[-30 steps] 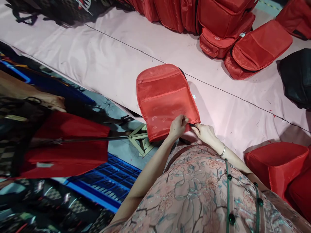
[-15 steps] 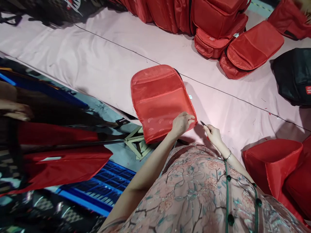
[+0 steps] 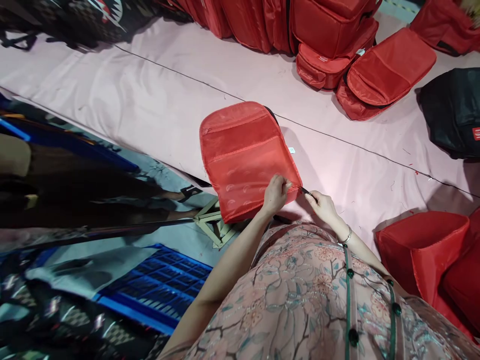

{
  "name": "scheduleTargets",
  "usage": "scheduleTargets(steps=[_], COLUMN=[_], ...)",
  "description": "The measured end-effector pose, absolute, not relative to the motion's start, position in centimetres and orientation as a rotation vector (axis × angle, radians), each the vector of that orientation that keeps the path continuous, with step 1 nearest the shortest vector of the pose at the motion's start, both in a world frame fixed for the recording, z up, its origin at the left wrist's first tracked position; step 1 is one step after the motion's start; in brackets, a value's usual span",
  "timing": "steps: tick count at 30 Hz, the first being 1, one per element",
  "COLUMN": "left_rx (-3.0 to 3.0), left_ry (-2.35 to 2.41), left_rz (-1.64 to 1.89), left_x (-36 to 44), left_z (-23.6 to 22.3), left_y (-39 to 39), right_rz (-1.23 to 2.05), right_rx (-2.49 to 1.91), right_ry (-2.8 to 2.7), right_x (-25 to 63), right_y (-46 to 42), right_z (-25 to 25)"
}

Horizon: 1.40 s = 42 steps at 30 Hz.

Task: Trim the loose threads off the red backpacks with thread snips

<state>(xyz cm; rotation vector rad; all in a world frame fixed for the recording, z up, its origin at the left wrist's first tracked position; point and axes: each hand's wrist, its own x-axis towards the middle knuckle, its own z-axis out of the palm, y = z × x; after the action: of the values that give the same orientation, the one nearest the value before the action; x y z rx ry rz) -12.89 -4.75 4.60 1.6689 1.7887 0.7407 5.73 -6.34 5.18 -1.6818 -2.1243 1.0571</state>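
A red backpack (image 3: 243, 145) lies opened on the pink cloth, its panel with a mesh pocket facing up and its lower edge at the table's side. My left hand (image 3: 275, 194) is closed in a pinch over the lower right of this panel; what is between the fingertips is too small to make out. In my right hand (image 3: 322, 206) is a pair of small dark thread snips (image 3: 305, 191), with the pointed tip at the bag's lower right corner. A small white label (image 3: 291, 150) sticks out from the bag's right edge.
Several red bags (image 3: 322, 30) stand along the far side of the pink-covered table (image 3: 150, 90). A black bag (image 3: 452, 112) is at the right, with more red bags (image 3: 420, 240) below it. At the left are blue crates (image 3: 157, 285) and another person's leg (image 3: 112, 185).
My right hand has moved left, bringing the snips' tip to the bag's corner. My left hand has shifted slightly left from that corner. At the left, the red bag has gone from view.
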Motion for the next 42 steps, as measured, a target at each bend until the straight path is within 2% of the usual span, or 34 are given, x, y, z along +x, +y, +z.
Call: scheduleTargets(steps=[7, 14, 26, 29, 32, 36, 42], left_rx=[1.606, 1.591, 1.561, 1.548, 1.626, 1.799, 1.951], left_ry=[1.824, 1.849, 1.82, 1.614, 1.412, 1.67, 1.866], left_rz=[0.758, 0.711, 0.835, 0.88, 0.81, 0.693, 0.223], left_x=[-12.5, -12.3, -12.5, -12.9, -13.5, -13.4, -12.0], left_z=[4.5, 4.8, 4.8, 5.5, 5.9, 6.0, 6.6], left_y=[-4.6, -4.6, -4.7, -5.1, -5.6, -5.5, -4.5], right_rz=[0.868, 0.818, 0.879, 0.994, 1.129, 1.265, 1.279], right_rx=[-1.666, -1.698, -1.714, -1.651, -1.603, -1.513, -1.393], right_ry=[-2.34, -2.406, -2.336, -2.169, -1.898, -1.623, -1.415], right_x=[4.7, 4.5, 4.5, 5.0, 5.3, 5.0, 3.7], right_y=[-6.1, -6.2, -5.8, -5.6, -5.4, -5.2, -4.8], right_z=[6.1, 6.7, 5.9, 5.1, 4.2, 2.9, 1.7])
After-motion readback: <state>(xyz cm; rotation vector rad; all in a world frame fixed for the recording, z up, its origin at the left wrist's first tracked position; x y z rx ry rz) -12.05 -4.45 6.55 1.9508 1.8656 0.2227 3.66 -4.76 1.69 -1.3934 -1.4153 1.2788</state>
